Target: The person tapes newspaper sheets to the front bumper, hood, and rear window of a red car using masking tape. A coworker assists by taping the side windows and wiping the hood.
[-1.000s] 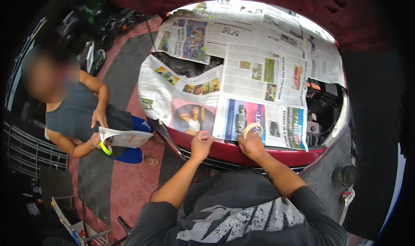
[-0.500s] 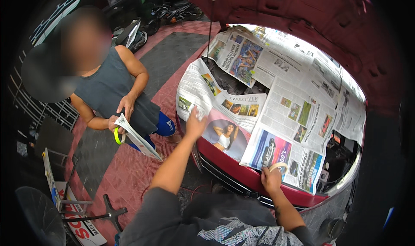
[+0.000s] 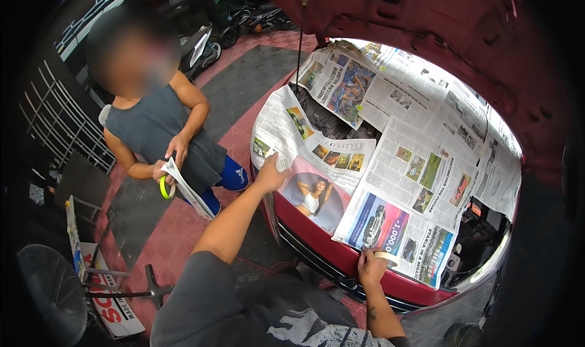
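Note:
My left hand (image 3: 272, 175) rests on the left part of a newspaper sheet (image 3: 332, 185) spread over the front of a red car (image 3: 317, 244). Its index finger is stretched out over the paper, and the other fingers are partly hidden. My right hand (image 3: 370, 269) is closed on a roll of masking tape (image 3: 386, 258), at the front edge of another newspaper sheet (image 3: 426, 185). The fingertips of that hand touch the paper's lower border beside a colourful printed picture. More sheets overlap toward the windshield side.
The raised red hood (image 3: 426, 17) hangs over the engine bay, held by a thin prop rod (image 3: 300, 48). Uncovered engine parts (image 3: 478, 228) show at the right. At left a person (image 3: 164, 127) holds folded newspaper (image 3: 186, 191) and a yellow tape roll (image 3: 166, 187). Motorcycles (image 3: 204, 48) stand behind.
My left hand has settled on the paper's left side. My right hand has shifted slightly left and down along the sheet's front edge with the masking tape, whose roll has tilted.

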